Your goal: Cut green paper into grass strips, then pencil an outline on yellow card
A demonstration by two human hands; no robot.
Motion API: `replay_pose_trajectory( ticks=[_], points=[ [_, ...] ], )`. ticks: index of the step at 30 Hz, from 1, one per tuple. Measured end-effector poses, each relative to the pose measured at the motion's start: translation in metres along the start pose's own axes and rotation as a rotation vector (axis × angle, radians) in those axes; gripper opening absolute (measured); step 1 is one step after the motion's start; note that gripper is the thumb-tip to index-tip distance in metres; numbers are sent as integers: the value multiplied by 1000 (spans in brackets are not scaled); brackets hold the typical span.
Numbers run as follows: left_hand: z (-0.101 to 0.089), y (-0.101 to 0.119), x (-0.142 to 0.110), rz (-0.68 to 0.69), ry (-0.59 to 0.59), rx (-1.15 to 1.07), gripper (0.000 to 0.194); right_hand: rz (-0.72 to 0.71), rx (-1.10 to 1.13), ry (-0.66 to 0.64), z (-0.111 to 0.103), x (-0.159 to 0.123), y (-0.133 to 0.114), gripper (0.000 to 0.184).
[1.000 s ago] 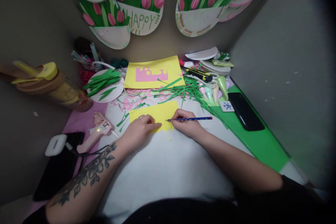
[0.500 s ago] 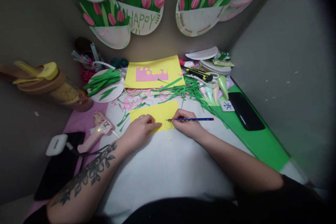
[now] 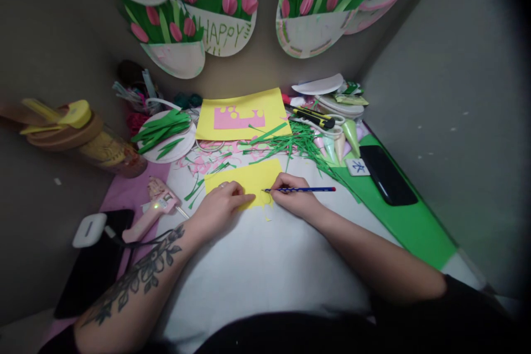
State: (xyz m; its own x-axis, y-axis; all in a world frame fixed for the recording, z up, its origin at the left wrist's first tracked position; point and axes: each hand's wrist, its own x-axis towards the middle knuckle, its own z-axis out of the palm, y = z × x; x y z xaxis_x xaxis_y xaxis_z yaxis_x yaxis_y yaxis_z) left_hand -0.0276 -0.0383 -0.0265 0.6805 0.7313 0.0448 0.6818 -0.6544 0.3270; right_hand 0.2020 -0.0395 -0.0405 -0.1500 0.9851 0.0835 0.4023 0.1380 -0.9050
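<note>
A small sheet of yellow paper [image 3: 244, 173] lies on the white table cover, its lower edge cut unevenly. My left hand [image 3: 224, 201] rests flat on the sheet's left part, index finger stretched toward the middle. In my right hand [image 3: 295, 194] is a dark blue pencil [image 3: 319, 189] with a red end, held in a writing grip. Its tip touches the paper's right side, beside a faint drawn curved outline. A tiny yellow scrap [image 3: 268, 219] lies just below the sheet.
Green paper strips [image 3: 305, 141], pink scraps and a larger yellow sheet [image 3: 203, 127] lie behind. On the left are a pink glue gun [image 3: 151, 213], a tumbler [image 3: 112, 149] and a white plate [image 3: 182, 144]; on the right, a utility knife [image 3: 311, 115] and a black phone [image 3: 388, 176].
The pencil's red end has shifted very slightly left and down. Both hands stay in almost the same place on the yellow paper, and the whole view has moved a little.
</note>
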Motion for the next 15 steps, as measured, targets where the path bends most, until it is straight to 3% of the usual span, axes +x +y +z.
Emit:
replay_pose_trajectory(
  ticks=[15],
  points=[
    [-1,0,0,3,-16,6,42,-8,-5,4,0,0,0,7]
  ],
)
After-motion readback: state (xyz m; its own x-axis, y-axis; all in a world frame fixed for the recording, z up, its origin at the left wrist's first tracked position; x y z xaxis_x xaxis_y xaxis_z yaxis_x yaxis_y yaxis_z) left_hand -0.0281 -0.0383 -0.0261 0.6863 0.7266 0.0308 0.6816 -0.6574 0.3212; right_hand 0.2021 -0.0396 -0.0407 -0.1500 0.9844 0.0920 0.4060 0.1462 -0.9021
